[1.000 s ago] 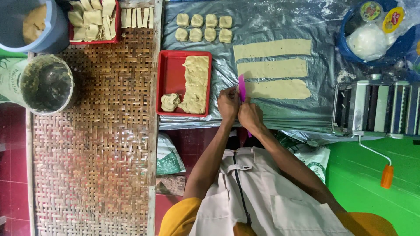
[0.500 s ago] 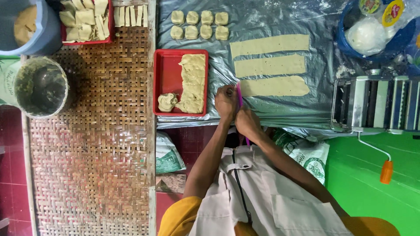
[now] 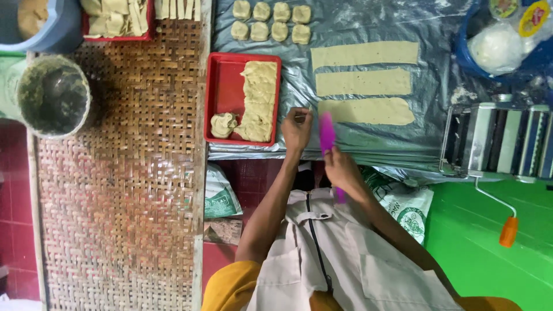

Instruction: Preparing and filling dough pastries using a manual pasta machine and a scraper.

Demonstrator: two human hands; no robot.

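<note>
My right hand (image 3: 341, 171) grips a flat magenta plastic cutter (image 3: 327, 133) whose tip lies on the grey plastic sheet (image 3: 438, 75), just left of the nearest of three rolled dough strips (image 3: 368, 111). My left hand (image 3: 296, 130) rests on the sheet with its fingers curled, between the cutter and a red tray (image 3: 214, 86) of rough dough (image 3: 259, 98). Whether the left hand pinches anything small is unclear.
Several dough balls (image 3: 271, 20) lie at the far edge of the sheet. A metal pasta roller (image 3: 501, 141) with an orange-handled crank (image 3: 508, 230) stands at the right. At the left are a woven bamboo mat (image 3: 115, 201) and a dirty bucket (image 3: 53, 95); at the far right is a blue basin (image 3: 469, 57).
Both hands were together on the magenta cutter. Now my left hand has come off it and moved left toward the red tray, while my right hand keeps the cutter.
</note>
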